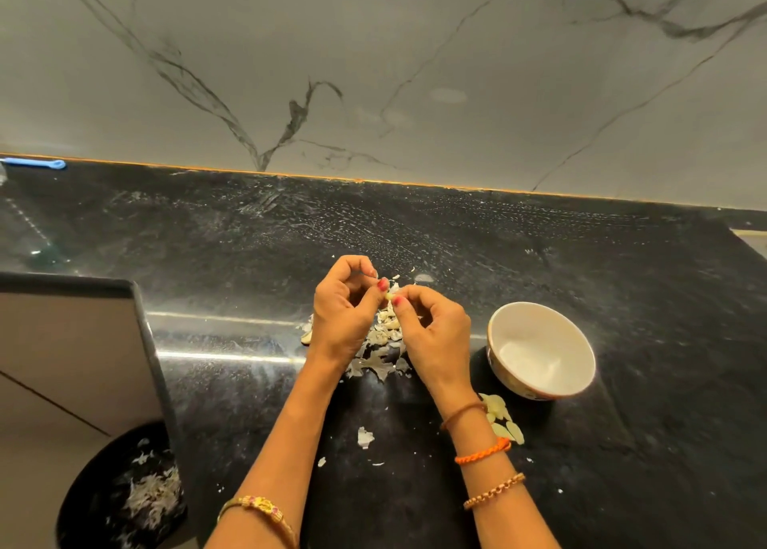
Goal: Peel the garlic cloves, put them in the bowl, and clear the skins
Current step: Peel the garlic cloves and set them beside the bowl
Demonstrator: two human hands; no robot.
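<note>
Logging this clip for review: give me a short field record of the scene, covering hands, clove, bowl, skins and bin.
left hand: pinches the garlic clove, grip at its fingertips
right hand: pinches the same clove from the other side
bowl: on the counter to the right, white inside, no cloves visible in it
skins: pile on the counter under the hands, stray bits nearer the person
peeled cloves: lie beside the bowl, by the right wrist
bin: lower left, skins inside
</note>
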